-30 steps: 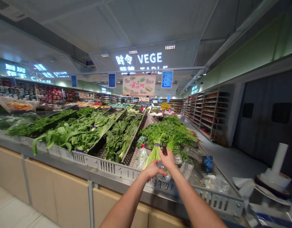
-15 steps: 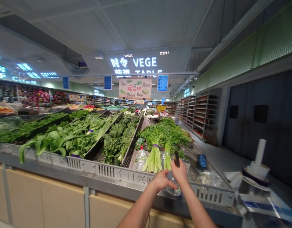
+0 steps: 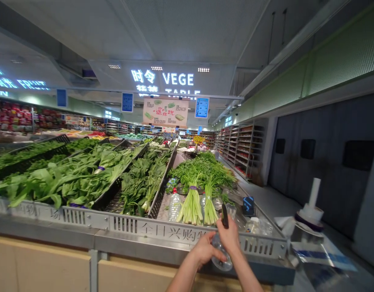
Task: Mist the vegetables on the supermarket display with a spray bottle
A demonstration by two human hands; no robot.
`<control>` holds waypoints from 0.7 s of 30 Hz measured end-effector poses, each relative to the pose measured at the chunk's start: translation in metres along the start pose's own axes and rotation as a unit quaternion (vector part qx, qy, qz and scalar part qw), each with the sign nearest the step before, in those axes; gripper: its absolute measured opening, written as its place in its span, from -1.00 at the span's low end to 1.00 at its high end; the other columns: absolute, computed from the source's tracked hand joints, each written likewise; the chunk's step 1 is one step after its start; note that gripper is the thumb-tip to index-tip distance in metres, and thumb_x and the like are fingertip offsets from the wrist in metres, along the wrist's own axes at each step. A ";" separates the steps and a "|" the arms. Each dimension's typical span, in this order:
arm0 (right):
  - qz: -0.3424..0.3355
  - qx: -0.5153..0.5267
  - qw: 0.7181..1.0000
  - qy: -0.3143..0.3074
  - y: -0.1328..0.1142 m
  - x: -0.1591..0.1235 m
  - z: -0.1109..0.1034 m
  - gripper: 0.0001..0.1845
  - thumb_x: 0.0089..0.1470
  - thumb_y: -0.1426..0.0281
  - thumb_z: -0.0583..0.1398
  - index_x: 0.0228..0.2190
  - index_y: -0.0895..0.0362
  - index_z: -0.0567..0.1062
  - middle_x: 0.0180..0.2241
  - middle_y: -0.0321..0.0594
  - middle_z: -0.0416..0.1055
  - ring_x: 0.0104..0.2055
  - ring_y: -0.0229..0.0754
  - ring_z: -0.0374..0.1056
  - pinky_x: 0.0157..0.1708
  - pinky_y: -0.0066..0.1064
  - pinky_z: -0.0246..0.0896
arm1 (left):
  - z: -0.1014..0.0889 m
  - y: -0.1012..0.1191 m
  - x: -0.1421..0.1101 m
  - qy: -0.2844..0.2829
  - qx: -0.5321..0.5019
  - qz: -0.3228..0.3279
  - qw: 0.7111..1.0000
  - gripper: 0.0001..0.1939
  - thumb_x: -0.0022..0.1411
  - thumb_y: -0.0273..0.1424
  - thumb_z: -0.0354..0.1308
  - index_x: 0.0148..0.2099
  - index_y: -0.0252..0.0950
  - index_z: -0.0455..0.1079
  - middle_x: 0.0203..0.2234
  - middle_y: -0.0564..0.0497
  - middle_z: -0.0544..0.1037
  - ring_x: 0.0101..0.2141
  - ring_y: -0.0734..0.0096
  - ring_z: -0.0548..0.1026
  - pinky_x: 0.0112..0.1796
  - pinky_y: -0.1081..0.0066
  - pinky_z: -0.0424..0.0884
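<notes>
Here, the fingers of our left hand [image 3: 204, 249] curl round a clear, rounded bottle [image 3: 222, 264], glossy, just in front of the desk [image 3: 138, 239]. The fingers of our right hand [image 3: 229, 234] close on a slim dark piece [image 3: 225, 217], near upright; we cannot tell whether it joins the bottle. Beyond: pale, ribbed celery [image 3: 189, 209] under a purple band [image 3: 193, 187], beside a ridged, red-capped flask [image 3: 174, 207]. Desk edge: smooth metal. Left of that: broad, limp greens [image 3: 144, 176].
</notes>
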State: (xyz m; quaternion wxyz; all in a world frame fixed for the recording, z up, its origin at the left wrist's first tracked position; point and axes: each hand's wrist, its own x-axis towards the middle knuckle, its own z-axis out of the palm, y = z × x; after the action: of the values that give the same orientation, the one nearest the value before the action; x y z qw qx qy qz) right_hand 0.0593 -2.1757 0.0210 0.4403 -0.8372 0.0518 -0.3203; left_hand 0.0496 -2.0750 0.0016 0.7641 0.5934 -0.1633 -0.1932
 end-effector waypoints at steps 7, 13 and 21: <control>-0.031 0.015 0.999 0.015 -0.019 0.023 -0.003 -0.70 -0.20 0.31 0.00 -0.38 0.16 0.36 -0.45 -0.19 0.40 -0.41 -0.17 0.31 -0.41 -0.43 0.14 | -0.001 0.019 0.016 0.062 -0.005 0.042 0.997 -0.35 -0.65 -0.69 0.27 -0.30 -0.38 0.35 -0.45 0.02 0.47 -0.42 0.37 0.37 -0.43 0.47 0.27; -0.023 -0.008 1.000 0.011 -0.024 0.043 0.000 -0.72 -0.18 0.30 -0.01 -0.42 0.15 0.37 -0.52 -0.19 0.38 -0.45 -0.17 0.29 -0.47 -0.44 0.11 | -0.002 0.023 0.027 0.096 -0.010 0.070 0.993 -0.36 -0.62 -0.67 0.27 -0.29 -0.39 0.32 -0.40 0.00 0.45 -0.30 0.30 0.37 -0.34 0.45 0.27; -0.031 -0.002 1.000 -0.001 -0.023 0.042 0.008 -0.73 -0.19 0.30 -0.01 -0.42 0.13 0.37 -0.51 -0.22 0.38 -0.43 -0.18 0.29 -0.46 -0.45 0.10 | -0.007 0.019 0.025 0.101 -0.004 0.071 0.992 -0.34 -0.60 -0.64 0.28 -0.25 -0.39 0.29 -0.34 -0.03 0.42 -0.27 0.30 0.35 -0.31 0.45 0.26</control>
State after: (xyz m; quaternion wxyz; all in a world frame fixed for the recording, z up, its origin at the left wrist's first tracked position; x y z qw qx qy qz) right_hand 0.0929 -2.1715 0.0559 0.4282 -0.8396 0.0259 -0.3333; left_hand 0.0766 -2.0768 0.0188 0.7908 0.5936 -0.1265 -0.0785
